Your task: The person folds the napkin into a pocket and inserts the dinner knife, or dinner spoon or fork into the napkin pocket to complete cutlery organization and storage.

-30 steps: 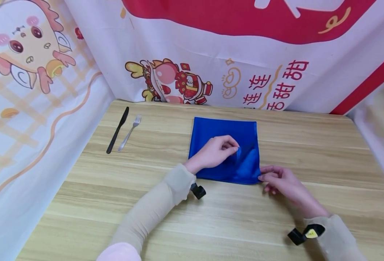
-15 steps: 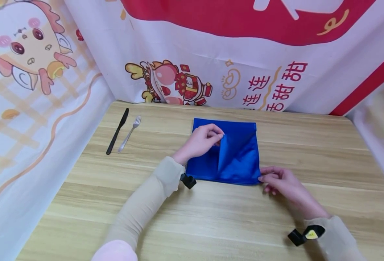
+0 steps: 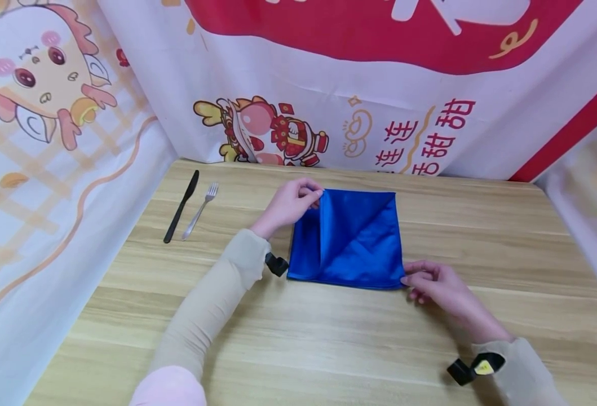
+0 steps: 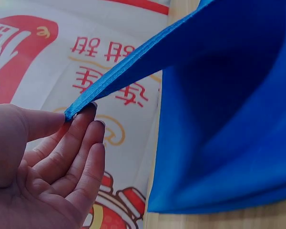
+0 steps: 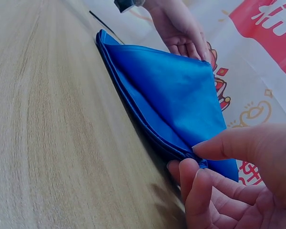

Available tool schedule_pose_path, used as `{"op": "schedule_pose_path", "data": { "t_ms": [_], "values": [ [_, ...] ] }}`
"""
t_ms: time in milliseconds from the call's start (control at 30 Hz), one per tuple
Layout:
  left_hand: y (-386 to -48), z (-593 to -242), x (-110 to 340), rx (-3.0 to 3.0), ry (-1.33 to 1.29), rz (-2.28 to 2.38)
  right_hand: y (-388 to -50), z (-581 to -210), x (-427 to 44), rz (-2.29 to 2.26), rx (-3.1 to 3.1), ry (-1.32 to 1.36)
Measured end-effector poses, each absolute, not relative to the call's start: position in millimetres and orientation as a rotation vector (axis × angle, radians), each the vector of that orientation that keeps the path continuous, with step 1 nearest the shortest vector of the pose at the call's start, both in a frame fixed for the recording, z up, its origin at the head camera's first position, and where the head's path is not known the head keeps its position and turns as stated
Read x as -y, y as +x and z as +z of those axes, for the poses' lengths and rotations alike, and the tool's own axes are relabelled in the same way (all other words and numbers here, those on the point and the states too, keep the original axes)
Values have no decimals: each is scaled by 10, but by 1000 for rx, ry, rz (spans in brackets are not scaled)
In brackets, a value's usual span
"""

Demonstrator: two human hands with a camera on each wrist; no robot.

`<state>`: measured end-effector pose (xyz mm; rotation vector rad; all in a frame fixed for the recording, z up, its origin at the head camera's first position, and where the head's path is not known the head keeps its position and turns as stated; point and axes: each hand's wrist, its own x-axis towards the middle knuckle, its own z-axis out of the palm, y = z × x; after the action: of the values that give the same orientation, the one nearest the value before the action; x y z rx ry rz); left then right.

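On the table (image 3: 349,349), squarish blue cloth (image 3: 359,237), raised corner (image 4: 83,100) toward far left

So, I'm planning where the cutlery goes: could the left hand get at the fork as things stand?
Probably yes, if it lets go first: the left hand pinches the blue cloth, but the fork lies off to that hand's left, with nothing visible in between.
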<state>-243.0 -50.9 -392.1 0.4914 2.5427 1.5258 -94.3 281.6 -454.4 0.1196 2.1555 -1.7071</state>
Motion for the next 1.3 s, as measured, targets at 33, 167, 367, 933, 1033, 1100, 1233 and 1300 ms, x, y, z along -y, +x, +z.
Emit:
{"op": "schedule_pose_path", "data": {
  "t_ms": [33,167,367,933,1033,1100,1233,1300],
  "values": [
    [-2453,-3918,526,-2543,483,1524,-941,-4544,-2817,-1709,-2155,119],
    [-2547,-3907,595,-2555,458,1522,-942,-4548,-2823,-1706,-2156,116],
    [-2669,-3901,665,-2569,414,1525,-941,-4544,-2833,-1686,-2164,117],
    [-3085,-4057,761,-2580,333,1505,-938,-4571,-2859,-1678,-2157,109],
    [-3138,-4090,780,-2576,315,1492,-935,-4573,-2861,-1677,-2156,113],
    [-3160,-4108,789,-2577,308,1479,-934,-4573,-2863,-1676,-2159,115],
    [-3190,-4164,799,-2588,283,1439,-932,-4575,-2867,-1679,-2160,114],
    [-3201,-4208,798,-2596,266,1415,-932,-4580,-2868,-1682,-2159,114]
  ]
}}
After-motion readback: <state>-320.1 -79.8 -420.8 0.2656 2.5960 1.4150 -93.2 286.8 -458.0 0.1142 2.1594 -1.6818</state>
